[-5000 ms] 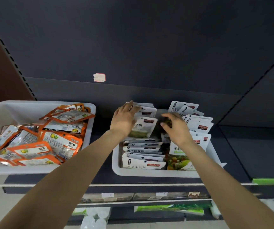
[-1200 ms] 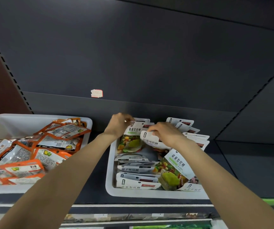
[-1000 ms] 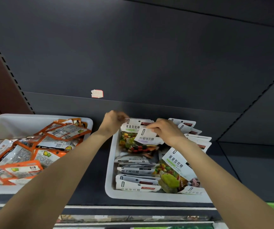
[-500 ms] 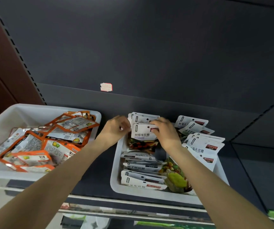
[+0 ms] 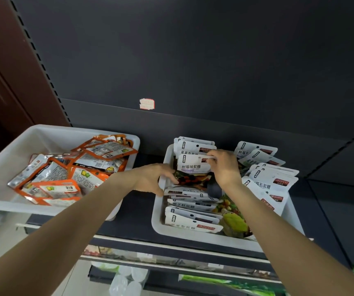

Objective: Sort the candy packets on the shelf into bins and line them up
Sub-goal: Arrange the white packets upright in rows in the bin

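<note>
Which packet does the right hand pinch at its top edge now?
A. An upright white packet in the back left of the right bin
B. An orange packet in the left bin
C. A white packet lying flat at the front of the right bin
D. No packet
A: the right hand pinches the top right corner of the upright white packet, which stands in the back left part of the right bin.

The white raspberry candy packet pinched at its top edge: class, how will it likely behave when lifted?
The white packet is a thin pouch, so probably floppy and light. Its glossy film may slip in the right hand. Stood upright among others, it likely tips unless supported.
</note>
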